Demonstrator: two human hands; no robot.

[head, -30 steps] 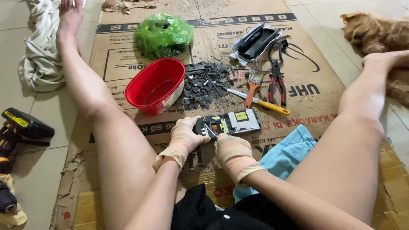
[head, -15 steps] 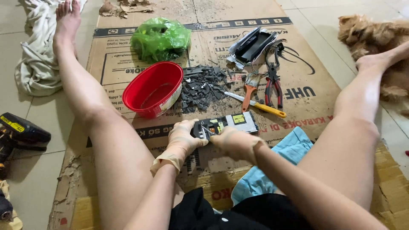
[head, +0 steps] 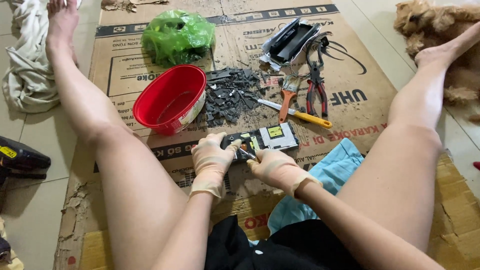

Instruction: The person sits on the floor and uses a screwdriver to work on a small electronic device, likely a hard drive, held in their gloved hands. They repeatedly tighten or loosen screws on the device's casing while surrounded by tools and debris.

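Seated on flattened brown cardboard sheet [head: 350, 60], legs spread either side of the work.

Small flat black-and-silver electronic module with yellow label [head: 265, 139] lying on the cardboard between the knees, just in front of both hands.

Left hand, beige latex glove [head: 212, 159]: curled over the module's left end, thumb and fingers pinching the edge. Closed on it, pinning it down.

Right hand, same beige glove [head: 274, 167]: fingers closed around a thin metal tool tip [head: 246, 153], point touching the module's near-left area. Tool type too small to tell.

Handling, judged: light, rigid, thin metal shell over a board. Likely brittle at the corners, with sharp edges. Best gripped by the long edges or the metal frame, not the labelled face or any exposed board. Gloves probably slippery on smooth metal, so flat pressure against the cardboard looks safer than lifting.

Containers:
- Round red plastic bowl [head: 170, 100], tilted, just left of the grey pile; inside looks nearly bare, contents unclear.
- Crumpled green plastic bag [head: 177, 36] behind it; contents hidden.

Nearby: pile of dark grey broken plastic fragments [head: 230, 97], red-handled pliers [head: 316, 90], yellow-handled screwdriver [head: 300, 115], orange-handled brush [head: 286, 97], light blue cloth [head: 330, 175] under the right forearm.
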